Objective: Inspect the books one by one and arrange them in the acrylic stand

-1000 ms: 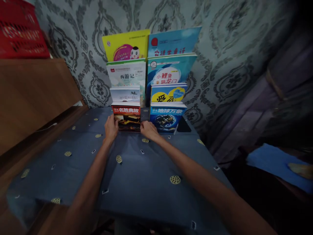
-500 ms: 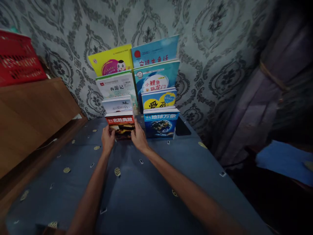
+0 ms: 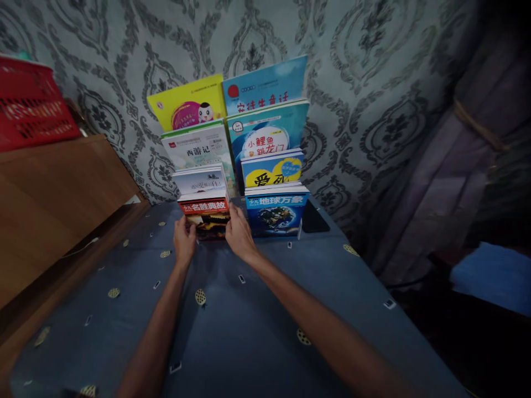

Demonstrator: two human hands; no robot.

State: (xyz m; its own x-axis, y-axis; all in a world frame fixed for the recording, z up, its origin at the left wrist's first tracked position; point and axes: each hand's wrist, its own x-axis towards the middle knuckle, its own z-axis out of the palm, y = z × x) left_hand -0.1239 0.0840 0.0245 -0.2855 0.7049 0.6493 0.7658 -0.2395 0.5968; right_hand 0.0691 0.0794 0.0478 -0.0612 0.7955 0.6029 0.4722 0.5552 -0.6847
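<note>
My left hand point(image 3: 184, 241) grips the left edge of a book with a red title band point(image 3: 206, 219), and my right hand point(image 3: 239, 229) closes round its right edge. The book stands upright at the front of the left row. Behind it rise books with a pale blue-grey cover point(image 3: 199, 182), a whitish cover point(image 3: 199, 148) and a yellow cover point(image 3: 186, 102). Beside my right hand stands a blue book with a globe point(image 3: 276, 218), fronting the right row. Behind that one are a yellow-and-blue book point(image 3: 271, 170), a teal book point(image 3: 269, 132) and a light blue book point(image 3: 265, 83).
A dark phone-like slab point(image 3: 315, 217) lies right of the books on the blue cloth point(image 3: 240, 342). Patterned wallpaper point(image 3: 365, 72) backs everything. On the left, a red basket point(image 3: 35, 102) sits on a wooden cabinet point(image 3: 62, 204). A tied curtain point(image 3: 443, 182) hangs at right, near blue fabric point(image 3: 493, 279).
The view has shifted slightly, so the books appear a little larger. Both hands keep their places on the sides of the red-banded book.
</note>
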